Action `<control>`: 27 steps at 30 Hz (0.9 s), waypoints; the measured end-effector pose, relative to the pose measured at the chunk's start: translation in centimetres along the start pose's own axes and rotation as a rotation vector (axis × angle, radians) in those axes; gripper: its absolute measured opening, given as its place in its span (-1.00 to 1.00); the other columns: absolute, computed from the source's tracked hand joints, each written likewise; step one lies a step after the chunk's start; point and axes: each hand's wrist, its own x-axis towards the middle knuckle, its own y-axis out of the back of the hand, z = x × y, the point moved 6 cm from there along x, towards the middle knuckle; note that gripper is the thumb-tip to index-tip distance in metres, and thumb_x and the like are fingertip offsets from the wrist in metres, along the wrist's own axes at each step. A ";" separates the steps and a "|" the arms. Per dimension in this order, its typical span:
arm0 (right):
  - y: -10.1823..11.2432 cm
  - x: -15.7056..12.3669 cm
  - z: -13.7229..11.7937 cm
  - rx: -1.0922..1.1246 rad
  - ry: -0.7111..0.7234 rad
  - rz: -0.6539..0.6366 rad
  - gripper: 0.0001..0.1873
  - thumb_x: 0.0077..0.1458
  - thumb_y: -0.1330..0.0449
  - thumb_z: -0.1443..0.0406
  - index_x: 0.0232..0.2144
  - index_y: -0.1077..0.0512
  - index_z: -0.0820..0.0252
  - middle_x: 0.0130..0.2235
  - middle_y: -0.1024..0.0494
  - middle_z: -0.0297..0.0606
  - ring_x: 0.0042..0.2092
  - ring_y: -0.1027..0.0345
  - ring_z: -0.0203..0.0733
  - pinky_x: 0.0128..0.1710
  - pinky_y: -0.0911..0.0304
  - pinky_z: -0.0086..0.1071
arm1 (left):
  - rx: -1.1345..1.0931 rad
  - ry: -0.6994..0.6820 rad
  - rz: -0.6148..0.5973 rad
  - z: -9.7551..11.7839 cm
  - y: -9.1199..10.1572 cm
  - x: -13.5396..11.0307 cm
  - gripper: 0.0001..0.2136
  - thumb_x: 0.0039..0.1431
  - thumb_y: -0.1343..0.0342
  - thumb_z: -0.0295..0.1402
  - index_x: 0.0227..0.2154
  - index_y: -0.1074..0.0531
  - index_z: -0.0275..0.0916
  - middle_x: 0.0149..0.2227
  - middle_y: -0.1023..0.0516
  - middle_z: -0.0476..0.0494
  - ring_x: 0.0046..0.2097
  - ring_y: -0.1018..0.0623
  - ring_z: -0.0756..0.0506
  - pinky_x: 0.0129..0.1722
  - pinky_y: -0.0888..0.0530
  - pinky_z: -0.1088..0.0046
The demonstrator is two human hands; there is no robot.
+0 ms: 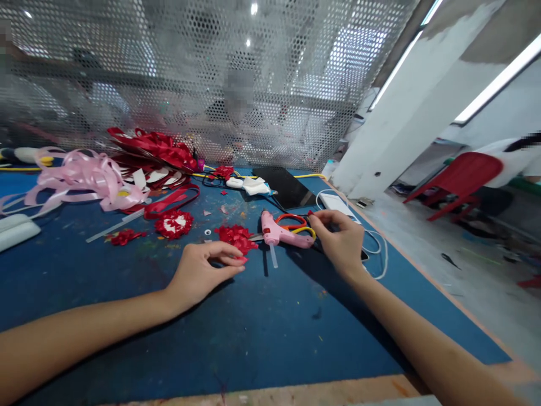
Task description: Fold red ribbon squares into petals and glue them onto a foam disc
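Just in front of a pile of red ribbon pieces (236, 238), my left hand (203, 273) is closed, its fingertips pinching a small red ribbon piece (240, 259). My right hand (341, 239) is also closed, thumb against fingers, with a tiny dark red scrap (310, 213) at the tips; its shape is hard to make out. Between the hands lies a pink glue gun (281, 232) with a clear glue stick (274, 256) sticking out. Scissors (291, 220) with orange and yellow handles lie partly under it. A round red ribbon rosette (174, 224) with a white middle sits farther left.
Pink ribbon (84, 177) lies in loops at the back left, beside stacked red ribbon pieces (158, 149). A black tablet (289, 189) and a white power bank (336, 204) with a cable lie behind. A perforated metal screen (203, 84) stands along the far edge.
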 end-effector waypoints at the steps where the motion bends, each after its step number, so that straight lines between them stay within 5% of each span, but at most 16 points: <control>1: 0.1 0.2 0.3 0.000 -0.014 0.004 -0.90 -0.05 -0.19 0.27 -0.53 -0.44 0.17 -0.57 -0.44 -0.35 -0.51 -0.28 -0.26 -0.45 -0.21 -0.36 | 0.034 -0.044 0.016 0.4 0.1 0.0 -0.91 -0.08 -0.31 -0.34 -0.47 -0.55 -0.21 -0.47 -0.64 -0.02 -0.40 -0.60 -0.08 -0.34 -0.51 0.44; 5: 0.0 0.6 1.0 -0.014 -0.061 0.004 -0.87 -0.07 -0.20 0.24 -0.53 -0.46 0.19 -0.57 -0.44 -0.36 -0.51 -0.29 -0.27 -0.44 -0.22 -0.38 | 0.114 -0.122 0.053 1.0 0.2 0.4 -0.86 0.02 -0.24 -0.31 -0.56 -0.52 -0.23 -0.51 -0.59 -0.01 -0.44 -0.52 -0.03 -0.38 -0.43 0.50; 12: -0.2 0.5 1.0 -0.025 -0.101 -0.009 -0.87 -0.09 -0.18 0.25 -0.54 -0.47 0.19 -0.56 -0.48 -0.35 -0.49 -0.33 -0.26 -0.41 -0.27 -0.39 | 0.106 -0.088 -0.137 1.0 -1.0 0.5 -0.77 0.25 0.02 -0.33 -0.36 -0.53 -0.24 -0.38 -0.62 -0.04 -0.31 -0.57 -0.02 -0.25 -0.43 0.53; 19: -0.4 0.4 0.9 -0.022 -0.096 -0.027 -0.87 -0.09 -0.18 0.25 -0.54 -0.47 0.19 -0.57 -0.48 -0.35 -0.50 -0.33 -0.26 -0.43 -0.26 -0.40 | 0.073 -0.073 -0.081 0.5 -0.9 0.2 -0.85 -0.02 -0.12 -0.54 -0.45 -0.58 -0.25 -0.39 -0.65 -0.06 -0.33 -0.59 -0.03 -0.26 -0.45 0.52; 27: -0.6 0.2 1.0 -0.019 -0.096 -0.038 -0.88 -0.10 -0.19 0.25 -0.53 -0.47 0.20 -0.57 -0.47 -0.36 -0.50 -0.33 -0.27 -0.42 -0.26 -0.40 | -0.095 0.104 -0.077 -0.7 -1.2 0.3 -0.95 -0.07 -0.23 -0.44 -0.50 -0.58 -0.25 -0.46 -0.65 -0.04 -0.40 -0.57 -0.01 -0.36 -0.46 0.57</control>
